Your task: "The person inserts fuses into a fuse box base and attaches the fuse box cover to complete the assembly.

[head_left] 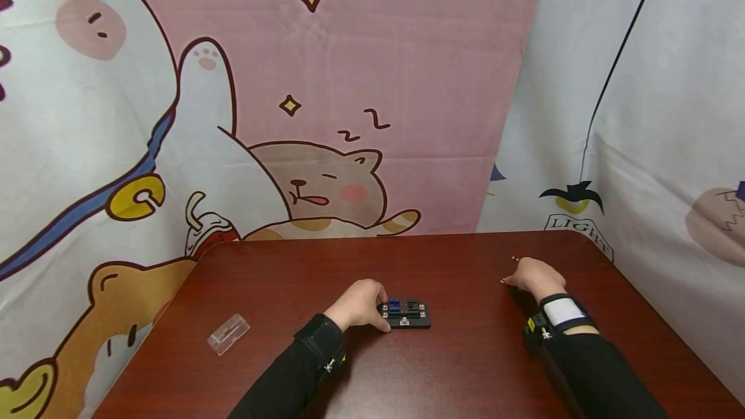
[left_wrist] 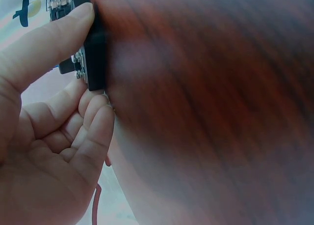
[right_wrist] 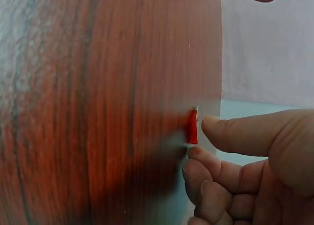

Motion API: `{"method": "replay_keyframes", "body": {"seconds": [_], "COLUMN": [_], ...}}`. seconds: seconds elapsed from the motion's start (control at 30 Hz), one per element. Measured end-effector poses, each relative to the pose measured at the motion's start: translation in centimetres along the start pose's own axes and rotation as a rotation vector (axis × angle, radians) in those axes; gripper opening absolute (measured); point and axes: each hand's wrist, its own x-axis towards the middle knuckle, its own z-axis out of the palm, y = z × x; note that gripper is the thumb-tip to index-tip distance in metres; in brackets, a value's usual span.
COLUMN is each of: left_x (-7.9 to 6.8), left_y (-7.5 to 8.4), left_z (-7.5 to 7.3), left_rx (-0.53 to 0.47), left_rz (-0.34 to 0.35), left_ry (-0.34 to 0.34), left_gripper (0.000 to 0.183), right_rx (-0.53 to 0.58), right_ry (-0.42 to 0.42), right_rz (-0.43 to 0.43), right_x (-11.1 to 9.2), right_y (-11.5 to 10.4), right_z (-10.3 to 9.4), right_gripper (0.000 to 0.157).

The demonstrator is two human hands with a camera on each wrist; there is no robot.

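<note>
My left hand grips the left end of a small black electrical module. This block carries metal screw terminals and a blue part on top. In the left wrist view, the thumb lies along one side of the black module with fingertips at its end. Over at the right of the table, my right hand reaches low to the surface. A tiny red piece sits just off its thumb and index fingertips, with a narrow gap at the thumb. Another small red piece lies just beyond that hand.
A clear plastic cover lies on the left of the brown wooden table. Cartoon-printed cloth hangs behind the table and along its sides. Black cameras are strapped to both wrists.
</note>
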Motion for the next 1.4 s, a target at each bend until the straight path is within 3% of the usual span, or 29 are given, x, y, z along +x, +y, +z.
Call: {"method": "replay_keyframes", "body": {"seconds": [0.37,0.53,0.7,0.8,1.1,1.4], "left_x": [0.0,0.0,0.0,0.0,0.0,-0.1], "left_y": [0.0,0.0,-0.1,-0.1,-0.1,0.1], "left_z": [0.0,0.0,0.0,0.0,0.1,-0.1], "left_rx": [0.001,0.001,-0.004,-0.002,-0.004,-0.002], "left_rz": [0.009,0.008,0.002,0.002,-0.005,-0.002], "left_ry": [0.001,0.001,-0.001,0.0,-0.005,-0.001], "left_gripper": [0.043,0.044,0.044,0.044,0.044,0.044], "right_rx": [-0.02,-0.043,-0.049,-0.047,-0.025,0.002], "right_ry": [0.013,0.031,0.03,0.032,0.03,0.065], "right_rz": [0.005,0.018,0.017,0.009,-0.005,-0.024], "right_x": [0.5,0.9,1.1,1.1,0.8,0.7], "right_y": [-0.5,-0.8,-1.0,-1.0,-1.1,-1.1], "right_z": [0.3,0.5,0.5,0.6,0.8,1.1], "right_gripper": [0.046,0.066,0.075,0.073,0.044,0.036]}}
